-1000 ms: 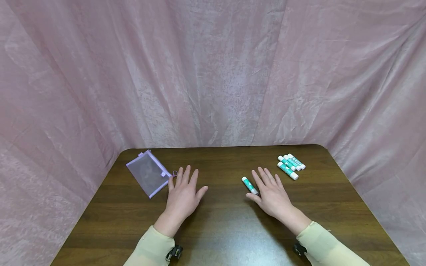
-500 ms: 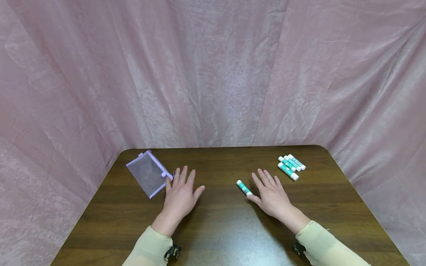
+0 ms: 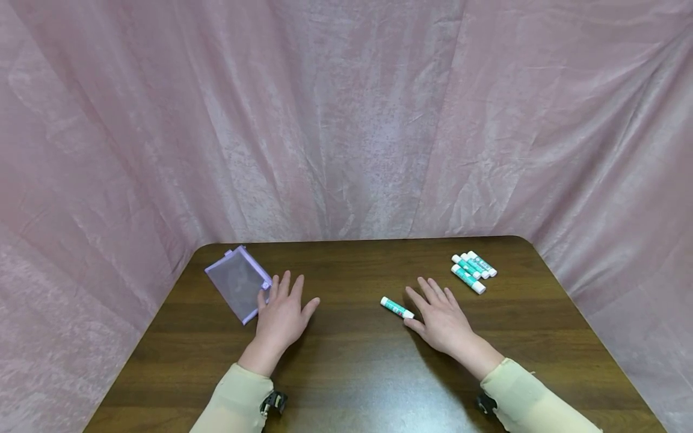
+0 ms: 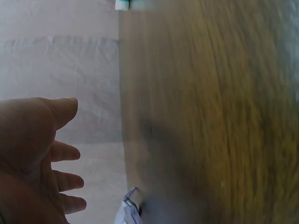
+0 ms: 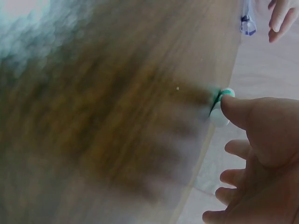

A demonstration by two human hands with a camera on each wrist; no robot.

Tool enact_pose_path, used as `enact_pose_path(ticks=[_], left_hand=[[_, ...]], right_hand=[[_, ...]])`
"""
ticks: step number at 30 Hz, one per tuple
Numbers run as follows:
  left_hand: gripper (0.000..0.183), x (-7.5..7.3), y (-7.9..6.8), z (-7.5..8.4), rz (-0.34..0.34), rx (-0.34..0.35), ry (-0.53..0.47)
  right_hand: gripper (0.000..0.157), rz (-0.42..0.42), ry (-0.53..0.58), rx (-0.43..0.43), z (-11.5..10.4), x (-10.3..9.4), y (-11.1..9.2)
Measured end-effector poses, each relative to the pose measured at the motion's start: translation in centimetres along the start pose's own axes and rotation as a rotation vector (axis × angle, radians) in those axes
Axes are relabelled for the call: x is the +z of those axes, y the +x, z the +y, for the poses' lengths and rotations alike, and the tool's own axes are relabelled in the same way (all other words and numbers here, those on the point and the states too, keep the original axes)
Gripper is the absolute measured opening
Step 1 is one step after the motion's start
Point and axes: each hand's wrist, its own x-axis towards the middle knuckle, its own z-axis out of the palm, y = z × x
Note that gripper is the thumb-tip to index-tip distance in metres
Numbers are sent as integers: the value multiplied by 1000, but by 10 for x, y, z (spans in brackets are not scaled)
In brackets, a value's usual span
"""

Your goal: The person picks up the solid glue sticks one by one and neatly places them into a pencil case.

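A green glue stick [image 3: 396, 307] with white ends lies on its side near the middle of the wooden table. My right hand [image 3: 443, 325] is just right of it, fingers straight and spread, with the thumb by its near end. In the right wrist view the thumb overlaps the glue stick [image 5: 219, 114]; contact cannot be told. A lilac mesh zip pouch [image 3: 238, 285] lies flat at the left. Over its right corner stretch the fingers of my left hand [image 3: 280, 325], which holds nothing. Those fingers cover the pouch's zip end.
Several more green and white glue sticks [image 3: 468, 279] lie grouped at the back right of the table [image 3: 346, 361]. Beyond the table's back edge hangs a pink curtain [image 3: 346, 120]. Each wrist wears a small black camera.
My left hand has moved left, over the pouch's corner. The single glue stick has turned and shifted left beside my right thumb. The right hand has barely moved.
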Motion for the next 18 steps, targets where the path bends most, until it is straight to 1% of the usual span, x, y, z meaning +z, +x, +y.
enact_pose_path(ticks=[4, 9, 15, 18], left_hand=[[76, 1, 3, -7, -3, -26, -2], [76, 2, 4, -16, -13, -57, -3], [76, 2, 6, -25, -39, -84, -23], [75, 2, 7, -29, -41, -98, -25]], right_hand=[[62, 3, -13, -12, 1, 0, 0], [58, 26, -23, -34, 3, 1, 1], [48, 39, -2, -43, 4, 3, 2], [43, 36, 10, -37, 4, 3, 2]])
